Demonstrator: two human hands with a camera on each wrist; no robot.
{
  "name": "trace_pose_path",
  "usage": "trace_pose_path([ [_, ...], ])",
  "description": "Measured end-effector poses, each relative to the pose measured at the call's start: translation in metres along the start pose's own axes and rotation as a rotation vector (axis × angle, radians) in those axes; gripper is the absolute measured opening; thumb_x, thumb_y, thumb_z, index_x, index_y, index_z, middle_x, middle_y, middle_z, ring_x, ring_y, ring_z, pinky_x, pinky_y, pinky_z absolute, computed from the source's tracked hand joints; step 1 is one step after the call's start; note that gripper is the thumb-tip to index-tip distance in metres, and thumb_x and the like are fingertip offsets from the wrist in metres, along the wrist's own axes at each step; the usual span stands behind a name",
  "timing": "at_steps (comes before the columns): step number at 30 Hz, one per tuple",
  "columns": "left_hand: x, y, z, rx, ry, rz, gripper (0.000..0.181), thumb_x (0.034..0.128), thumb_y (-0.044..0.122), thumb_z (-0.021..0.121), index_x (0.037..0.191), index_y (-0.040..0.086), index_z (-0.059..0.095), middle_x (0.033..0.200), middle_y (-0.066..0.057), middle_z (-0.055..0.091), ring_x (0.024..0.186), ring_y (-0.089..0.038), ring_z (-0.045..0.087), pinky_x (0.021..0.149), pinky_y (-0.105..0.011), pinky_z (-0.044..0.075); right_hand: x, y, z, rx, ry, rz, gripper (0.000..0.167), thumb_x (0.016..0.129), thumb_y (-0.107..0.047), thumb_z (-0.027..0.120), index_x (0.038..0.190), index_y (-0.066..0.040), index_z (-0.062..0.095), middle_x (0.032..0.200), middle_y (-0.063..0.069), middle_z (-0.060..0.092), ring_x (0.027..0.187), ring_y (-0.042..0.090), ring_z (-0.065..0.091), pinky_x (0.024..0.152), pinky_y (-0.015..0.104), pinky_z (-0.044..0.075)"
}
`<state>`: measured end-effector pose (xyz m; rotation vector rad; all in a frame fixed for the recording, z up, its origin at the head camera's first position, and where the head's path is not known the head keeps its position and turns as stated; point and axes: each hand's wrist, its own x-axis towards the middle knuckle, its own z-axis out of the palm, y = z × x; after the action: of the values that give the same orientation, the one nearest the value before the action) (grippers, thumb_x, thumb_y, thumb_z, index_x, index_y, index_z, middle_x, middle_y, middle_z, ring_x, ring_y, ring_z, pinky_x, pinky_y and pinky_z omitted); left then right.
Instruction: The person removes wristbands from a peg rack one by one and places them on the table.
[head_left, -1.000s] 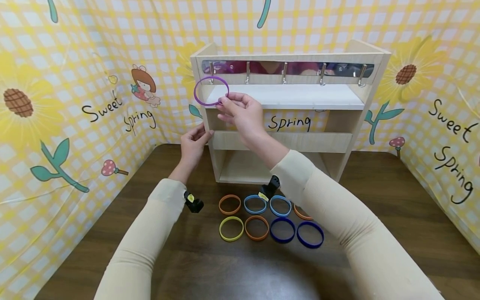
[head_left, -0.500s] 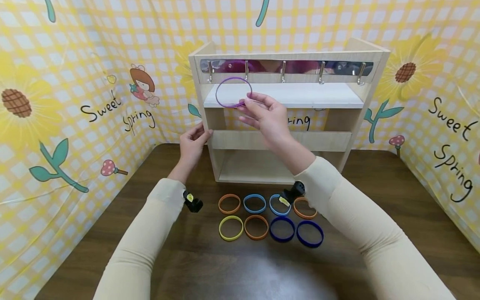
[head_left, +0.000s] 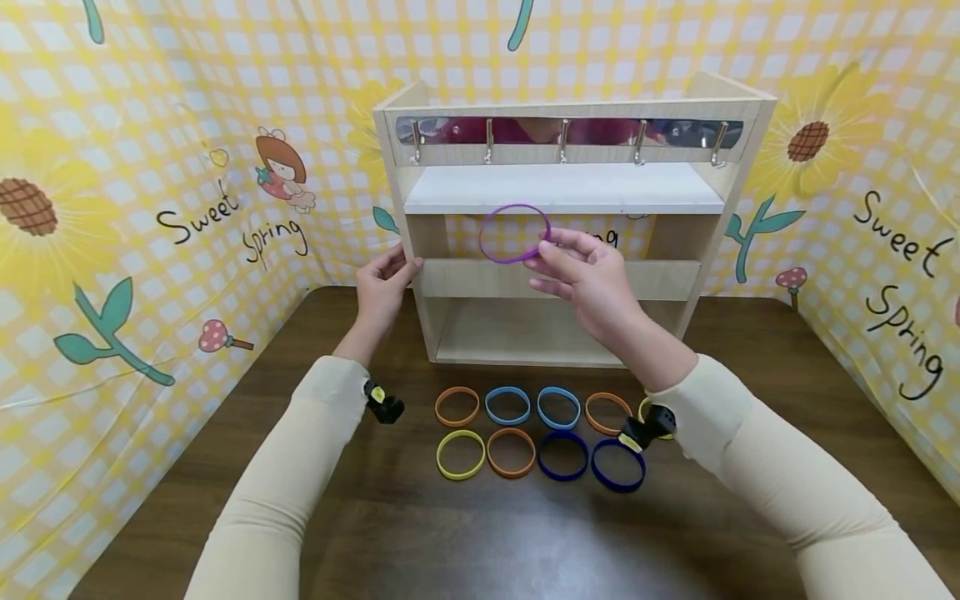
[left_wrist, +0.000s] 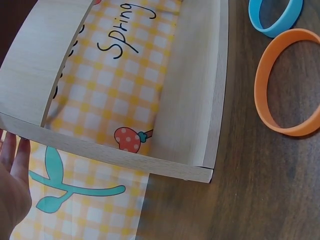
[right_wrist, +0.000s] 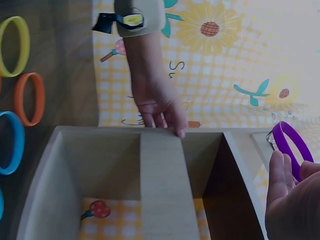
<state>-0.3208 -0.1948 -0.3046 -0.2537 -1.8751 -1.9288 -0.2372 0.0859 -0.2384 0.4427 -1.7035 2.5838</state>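
My right hand (head_left: 592,271) pinches a purple silicone wristband (head_left: 514,234) between thumb and fingers, in front of the wooden shelf unit (head_left: 551,279). The band hangs in the air below the hook strip, apart from the hooks. In the right wrist view the purple wristband (right_wrist: 292,145) shows beside the fingers. At the unit's left side panel rests my left hand (head_left: 382,292), its thumb near the front edge and its fingers against the outer face. The left wrist view shows those fingers (left_wrist: 21,160) fairly straight at the panel.
A metal strip with several hooks (head_left: 563,142) runs along the unit's top front. On the dark wooden table (head_left: 450,533) several wristbands lie in two rows: orange (head_left: 457,422), light blue (head_left: 507,421), yellow (head_left: 461,476) and dark blue (head_left: 563,476). A yellow checked cloth (head_left: 225,83) surrounds the table.
My right hand has moved right and down from the leftmost hook with the purple wristband in its fingers. My left hand has stayed at the side panel.
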Motion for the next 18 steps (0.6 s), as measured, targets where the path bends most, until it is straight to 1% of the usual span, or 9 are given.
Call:
trace_pose_path([
  [3,0.0,0.0,0.0,-0.006,0.001,-0.009,0.042,0.0876,0.006,0.072,0.126,-0.005,0.061,0.115,-0.016,0.067,0.097,-0.011,0.064,0.077,-0.022,0.053,-0.01,0.001,-0.014,-0.03,-0.005,0.034,0.024,0.095,-0.004,0.061,0.117,0.003,0.057,0.102,0.012,0.067,0.088,0.018,0.069,0.077,0.033,0.056],
  [7,-0.001,0.0,0.0,-0.024,0.002,-0.024,0.042,0.0873,0.005,0.072,0.127,-0.005,0.061,0.117,-0.018,0.066,0.097,-0.011,0.063,0.078,-0.022,0.052,-0.022,0.004,-0.033,-0.064,0.0,0.091,0.025,0.095,-0.005,0.061,0.119,0.001,0.057,0.105,0.012,0.066,0.089,0.018,0.068,0.079,0.033,0.056],
  [10,-0.001,0.001,0.0,-0.03,0.005,-0.028,0.043,0.0873,0.005,0.071,0.127,-0.006,0.06,0.119,-0.02,0.065,0.098,-0.012,0.063,0.079,-0.022,0.052,-0.031,0.005,-0.047,-0.095,-0.004,0.131,0.027,0.096,-0.006,0.062,0.121,0.001,0.056,0.104,0.011,0.068,0.09,0.018,0.068,0.081,0.033,0.055],
  [15,0.0,0.001,0.0,-0.031,0.011,-0.023,0.042,0.087,0.004,0.072,0.126,-0.006,0.061,0.115,-0.017,0.066,0.097,-0.011,0.064,0.078,-0.022,0.053,-0.045,0.01,-0.069,-0.131,-0.009,0.19,0.023,0.096,-0.008,0.062,0.117,0.0,0.056,0.101,0.01,0.071,0.09,0.018,0.069,0.082,0.035,0.055],
  [18,0.0,0.002,0.001,-0.036,0.008,-0.019,0.042,0.087,0.003,0.072,0.126,-0.007,0.061,0.116,-0.02,0.066,0.095,-0.01,0.064,0.077,-0.021,0.053,-0.054,0.012,-0.082,-0.138,-0.013,0.213,0.02,0.096,-0.009,0.062,0.114,-0.001,0.058,0.098,0.009,0.071,0.091,0.018,0.07,0.082,0.035,0.055],
])
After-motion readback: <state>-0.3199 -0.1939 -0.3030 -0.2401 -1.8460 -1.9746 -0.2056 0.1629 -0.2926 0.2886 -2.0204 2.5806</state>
